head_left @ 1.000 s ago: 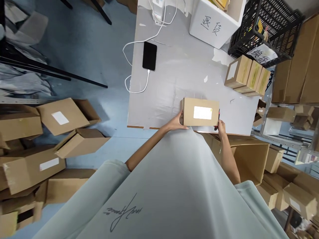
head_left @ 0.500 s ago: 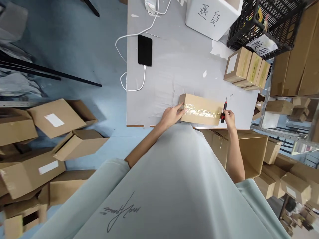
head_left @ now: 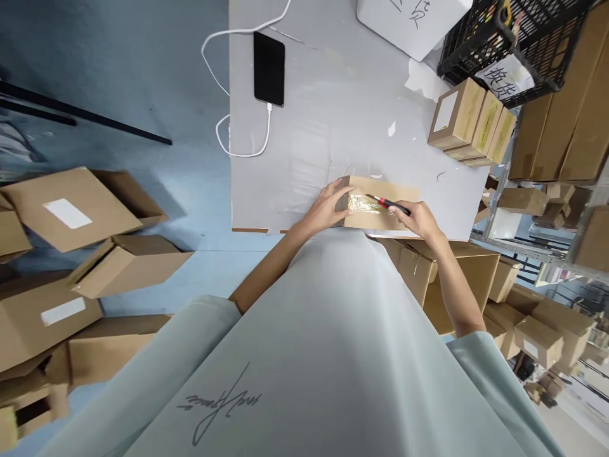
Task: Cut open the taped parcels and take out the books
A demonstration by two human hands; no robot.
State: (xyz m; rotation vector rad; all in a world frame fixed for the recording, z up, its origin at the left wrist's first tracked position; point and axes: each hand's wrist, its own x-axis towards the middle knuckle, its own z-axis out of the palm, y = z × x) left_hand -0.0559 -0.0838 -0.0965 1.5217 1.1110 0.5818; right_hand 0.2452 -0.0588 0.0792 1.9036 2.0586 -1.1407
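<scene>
A small cardboard box (head_left: pixel 375 220) with shiny clear tape along its top lies by the table's front edge. My left hand (head_left: pixel 326 206) grips its left end, with fingers bent over the corner. In my right hand (head_left: pixel 419 219) is a utility knife (head_left: pixel 387 203) with a black and red handle, the fingers closed round it. Its thin tip points left over the taped top; whether the tip touches the tape I cannot tell. My right hand partly hides the right end of the box.
A phone (head_left: pixel 269 68) on a white cable lies at the table's left. Three small boxes (head_left: pixel 471 120) stand at the right, before a black crate (head_left: pixel 547 57) and a white bin (head_left: pixel 409 25). Open cartons (head_left: pixel 71 209) lie on the floor at left; a large carton (head_left: pixel 466 279) is below right.
My right hand has moved left from the box's right end, and the knife has swung from pointing away to pointing left over the tape. My left hand still holds the box's left end.
</scene>
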